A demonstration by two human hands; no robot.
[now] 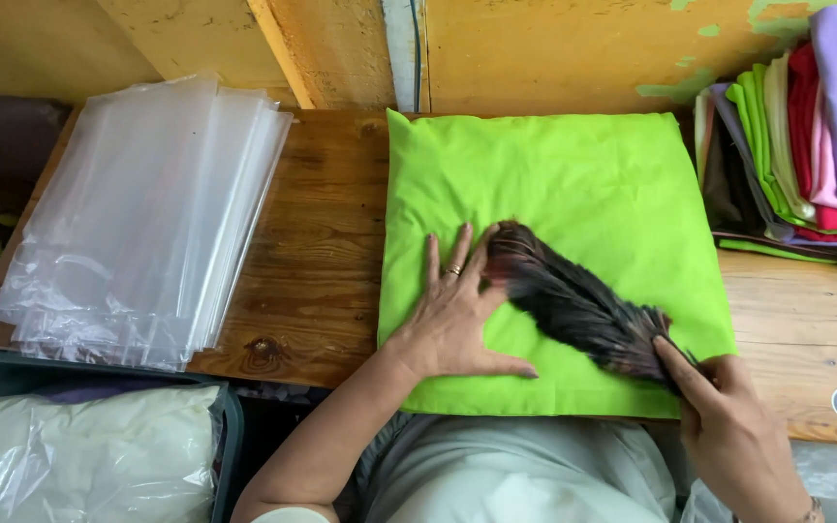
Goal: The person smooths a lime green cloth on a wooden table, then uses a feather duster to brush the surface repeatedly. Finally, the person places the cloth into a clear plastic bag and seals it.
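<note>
A bright green folded cloth (583,184) lies flat on the wooden table (322,252). My left hand (452,315), a ring on one finger, presses flat on the cloth's near left part with fingers spread. My right hand (733,426) grips the handle end of a dark feather duster (573,305). The duster lies slanted across the cloth, its tip close to my left fingers.
A stack of clear plastic bags (142,223) lies on the table's left side. Folded cloths in several colours (806,136) are piled at the right. A bag of pale material (79,455) sits low at the left. A yellow wall (554,48) runs behind.
</note>
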